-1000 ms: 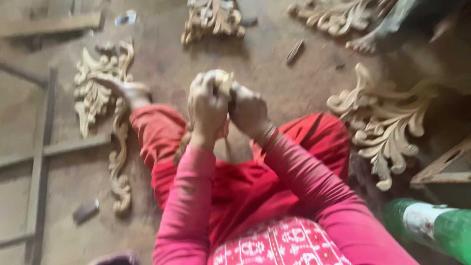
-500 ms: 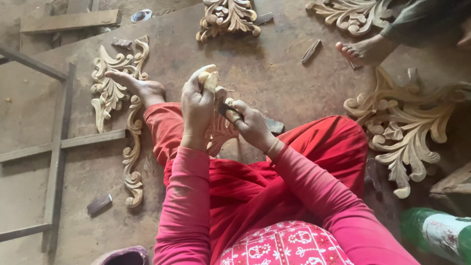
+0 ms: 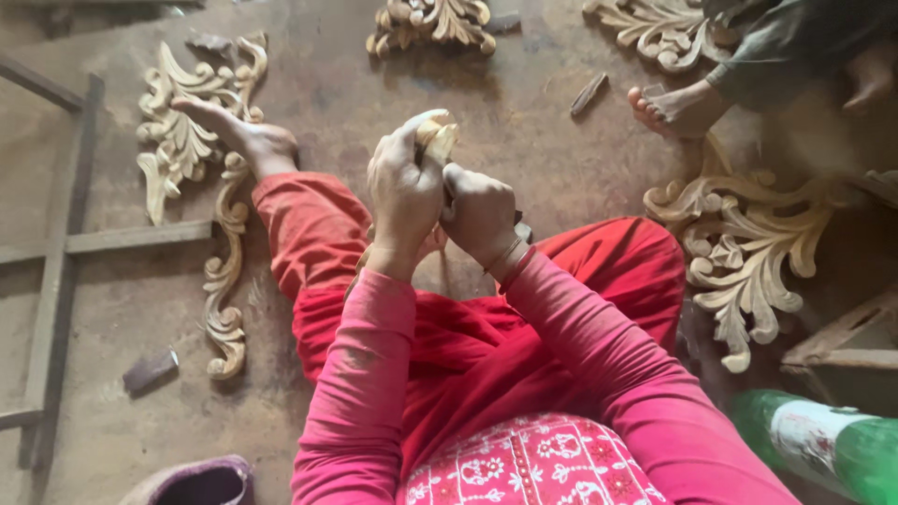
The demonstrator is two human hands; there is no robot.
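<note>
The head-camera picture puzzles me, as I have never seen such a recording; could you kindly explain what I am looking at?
There is no machine here: the camera sits on a person's head and looks down at their own lap, so you see their pink sleeves, red trousers and two bare hands. The left hand grips a small pale carved wood piece, and the right hand is closed right beside it, touching it; whether it holds a tool I cannot tell. The person sits on a dusty floor with one bare foot stretched out against a long carved scroll ornament. More carved leaf ornaments lie at the right and the top. Another person's foot shows at upper right, and a green bottle lies at lower right.
</note>
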